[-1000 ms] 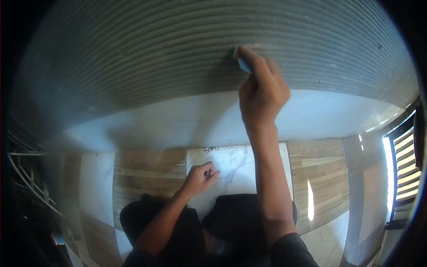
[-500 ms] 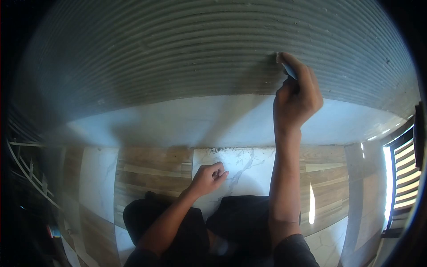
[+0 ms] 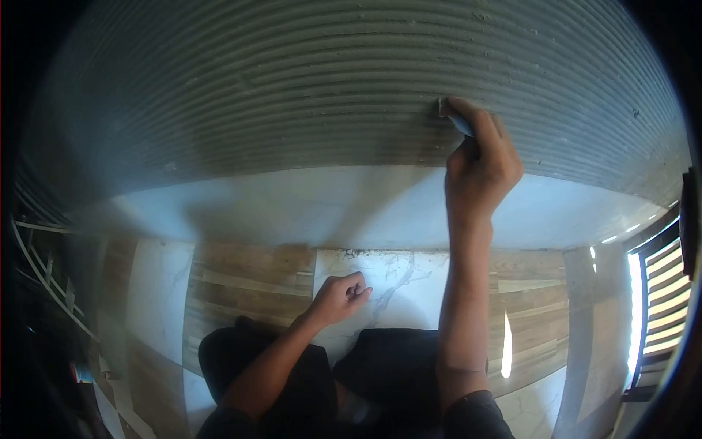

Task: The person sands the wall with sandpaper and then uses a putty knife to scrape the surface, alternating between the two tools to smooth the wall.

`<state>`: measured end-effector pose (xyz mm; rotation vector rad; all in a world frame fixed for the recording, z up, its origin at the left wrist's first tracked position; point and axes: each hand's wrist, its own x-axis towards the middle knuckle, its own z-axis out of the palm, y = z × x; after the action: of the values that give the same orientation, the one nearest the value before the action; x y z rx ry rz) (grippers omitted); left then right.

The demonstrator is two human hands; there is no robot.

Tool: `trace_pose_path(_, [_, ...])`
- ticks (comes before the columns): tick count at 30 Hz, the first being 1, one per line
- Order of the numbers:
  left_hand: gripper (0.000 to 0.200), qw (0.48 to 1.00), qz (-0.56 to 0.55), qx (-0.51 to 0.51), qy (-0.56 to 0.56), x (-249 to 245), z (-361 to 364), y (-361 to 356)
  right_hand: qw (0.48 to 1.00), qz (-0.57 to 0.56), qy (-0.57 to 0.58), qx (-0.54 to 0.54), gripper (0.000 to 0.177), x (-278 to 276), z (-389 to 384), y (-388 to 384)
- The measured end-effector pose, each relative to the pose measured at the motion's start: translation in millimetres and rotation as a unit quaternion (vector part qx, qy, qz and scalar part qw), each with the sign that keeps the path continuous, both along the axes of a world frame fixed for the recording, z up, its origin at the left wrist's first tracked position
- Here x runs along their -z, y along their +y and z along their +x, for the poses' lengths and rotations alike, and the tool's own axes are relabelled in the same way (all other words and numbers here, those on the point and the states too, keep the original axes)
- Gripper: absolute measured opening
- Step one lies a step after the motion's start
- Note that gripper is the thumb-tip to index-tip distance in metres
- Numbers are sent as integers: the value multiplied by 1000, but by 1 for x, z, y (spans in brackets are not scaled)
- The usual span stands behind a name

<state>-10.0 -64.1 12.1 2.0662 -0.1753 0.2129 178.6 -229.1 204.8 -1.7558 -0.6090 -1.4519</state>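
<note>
My right hand (image 3: pixel 484 157) is reached forward against the grey ridged wall surface (image 3: pixel 307 95). Its fingers are closed on a small flat piece, pale blue-grey (image 3: pixel 462 126), whose ragged whitish edge shows at the fingertips, by the ridges. I cannot make out its exact kind, since the fingers cover most of it. Lower down, my left hand (image 3: pixel 340 298) is curled into a loose fist above the floor near my knees, with nothing visible in it.
A smooth whitish band (image 3: pixel 292 201) runs along the foot of the ridged surface. Crumbs (image 3: pixel 355 254) lie where it meets the floor of wood-look and marble-look tiles (image 3: pixel 241 282). A slatted window (image 3: pixel 667 293) is at right, and a curved pale rail (image 3: pixel 47 282) at left.
My right hand has shifted slightly left and down along the ridges, with the flat piece still in its fingers. My left hand keeps nearly the same place and stays curled.
</note>
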Motion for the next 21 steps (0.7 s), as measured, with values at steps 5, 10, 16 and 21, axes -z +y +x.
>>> trace_pose_path(5, [26,1000,4,-4,8,-2,-1,4,999,25,11,-21,46,-2,-6,12])
trace_pose_path(10, [28,1000,-27,1,-5,-5,-2,3,995,78,30,-61,45,2,3,-4])
trace_pose_path(16, [27,999,-16,-14,33,-10,-2,-1,1000,-1,9,3,43,0,-6,6])
trace_pose_path(21, [29,999,-36,-13,16,-9,-2,2,999,42,8,-20,44,-9,-8,7])
